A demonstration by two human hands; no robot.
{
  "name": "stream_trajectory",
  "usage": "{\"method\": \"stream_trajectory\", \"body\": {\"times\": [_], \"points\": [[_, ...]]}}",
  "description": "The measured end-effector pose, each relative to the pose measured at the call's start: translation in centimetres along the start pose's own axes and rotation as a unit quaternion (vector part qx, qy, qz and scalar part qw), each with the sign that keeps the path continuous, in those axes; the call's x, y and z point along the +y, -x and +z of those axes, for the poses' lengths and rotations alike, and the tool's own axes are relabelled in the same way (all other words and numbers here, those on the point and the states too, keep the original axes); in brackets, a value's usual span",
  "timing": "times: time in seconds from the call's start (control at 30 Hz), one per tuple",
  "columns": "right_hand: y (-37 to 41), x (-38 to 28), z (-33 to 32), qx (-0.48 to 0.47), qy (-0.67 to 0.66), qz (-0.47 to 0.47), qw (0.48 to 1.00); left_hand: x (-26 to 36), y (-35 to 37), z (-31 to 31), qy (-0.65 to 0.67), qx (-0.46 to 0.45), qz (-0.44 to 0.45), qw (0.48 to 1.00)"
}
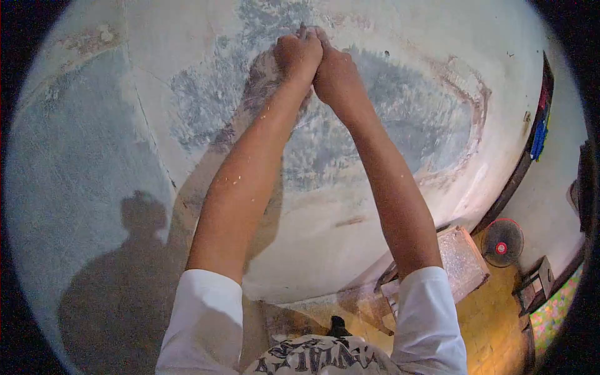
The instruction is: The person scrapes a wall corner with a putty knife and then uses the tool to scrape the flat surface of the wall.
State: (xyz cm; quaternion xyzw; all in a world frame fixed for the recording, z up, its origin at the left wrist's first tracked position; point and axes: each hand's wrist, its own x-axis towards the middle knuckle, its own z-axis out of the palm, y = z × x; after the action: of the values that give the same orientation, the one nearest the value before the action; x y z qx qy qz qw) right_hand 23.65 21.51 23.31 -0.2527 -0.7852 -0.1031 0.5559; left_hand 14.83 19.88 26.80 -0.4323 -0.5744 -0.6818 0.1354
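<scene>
Both arms reach up in front of me to a wall (325,219) with peeling pale paint and bare grey patches. My left hand (296,55) is closed, thumb side up, close against the wall. Pressed beside it, my right hand (336,67) is closed too, and the two touch at the fingers. A small dark tip shows above the knuckles, but what they grip is mostly hidden. A rough grey patch (412,125) spreads around and below the hands. Small pale flakes lie on my left forearm.
At the lower right, a box-like piece with a speckled top (461,265) stands by the wall near a round fan (502,245). Beyond are a small dark stool (535,285) and a flowered cloth (558,309). Yellow tiled floor (481,325) lies below. Blue fabric (539,140) hangs by a dark frame.
</scene>
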Motion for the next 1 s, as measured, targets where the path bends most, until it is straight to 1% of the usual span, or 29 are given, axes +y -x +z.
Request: {"method": "stream_trajectory", "body": {"times": [0.07,0.17,0.2,0.3,0.37,0.4,0.47,0.5,0.53,0.57,0.63,0.67,0.7,0.73,0.77,0.83,0.93,0.97,1.0], "points": [[-0.1,0.7,0.7,-0.007,0.001,-0.012,1.000,0.1,0.3,0.1,0.009,0.010,-0.011,1.000],[-1.3,-0.1,-1.1,0.031,-0.079,-0.030,0.996,1.1,-2.1,1.0,0.005,0.027,0.003,1.000],[-1.5,-0.1,-1.4,0.027,-0.061,-0.025,0.997,1.7,-2.7,1.1,0.000,0.030,0.012,0.999],[-2.1,-0.2,-1.7,0.017,-0.017,-0.017,1.000,1.7,-2.5,0.7,0.002,-0.010,0.028,1.000],[-0.4,0.1,-0.7,0.003,-0.012,-0.005,1.000,0.8,-1.0,0.4,-0.018,0.012,0.021,1.000],[-1.2,-0.1,-1.0,0.011,-0.018,-0.013,1.000,0.9,-1.0,0.6,-0.022,0.024,0.023,0.999],[-3.6,-0.2,-1.9,0.024,-0.026,-0.028,0.999,2.5,-3.7,0.5,0.018,0.010,0.019,1.000],[-4.4,0.2,-1.7,0.030,-0.008,-0.048,0.998,3.4,-4.6,0.4,0.038,0.002,0.018,0.999],[-5.4,0.5,-1.5,0.037,0.010,-0.071,0.997,3.6,-4.8,0.4,0.102,0.003,-0.013,0.995],[-5.5,0.7,-0.9,0.038,0.024,-0.089,0.995,3.3,-4.3,0.5,0.070,0.011,0.009,0.997],[-2.1,0.8,0.1,0.010,0.003,-0.030,0.999,1.1,-2.6,0.7,-0.005,0.021,0.044,0.999],[-0.7,0.6,0.2,0.001,-0.005,-0.005,1.000,0.0,-1.6,0.8,-0.014,0.016,0.047,0.999],[0.5,0.3,0.1,-0.030,0.004,0.015,0.999,-1.3,-0.1,0.9,-0.022,0.009,0.049,0.999],[1.5,0.1,-0.1,-0.060,0.015,0.035,0.997,-1.6,1.2,0.7,-0.028,0.000,0.053,0.998],[2.1,0.1,-0.4,-0.090,0.028,0.055,0.994,-1.5,1.8,0.7,-0.012,-0.009,0.036,0.999],[2.4,-0.1,-0.9,-0.078,-0.002,0.056,0.995,-0.6,2.7,-0.2,0.017,-0.025,0.002,1.000],[2.8,-0.1,-1.0,-0.054,-0.044,0.035,0.997,-0.1,2.7,0.0,-0.017,0.015,0.016,1.000],[3.0,0.0,-1.0,-0.045,-0.056,0.025,0.997,-0.1,2.4,-0.1,-0.025,0.007,0.017,1.000],[3.3,-0.3,-1.1,-0.051,-0.051,0.038,0.997,0.0,2.4,-0.3,-0.034,-0.003,0.018,0.999]]}}
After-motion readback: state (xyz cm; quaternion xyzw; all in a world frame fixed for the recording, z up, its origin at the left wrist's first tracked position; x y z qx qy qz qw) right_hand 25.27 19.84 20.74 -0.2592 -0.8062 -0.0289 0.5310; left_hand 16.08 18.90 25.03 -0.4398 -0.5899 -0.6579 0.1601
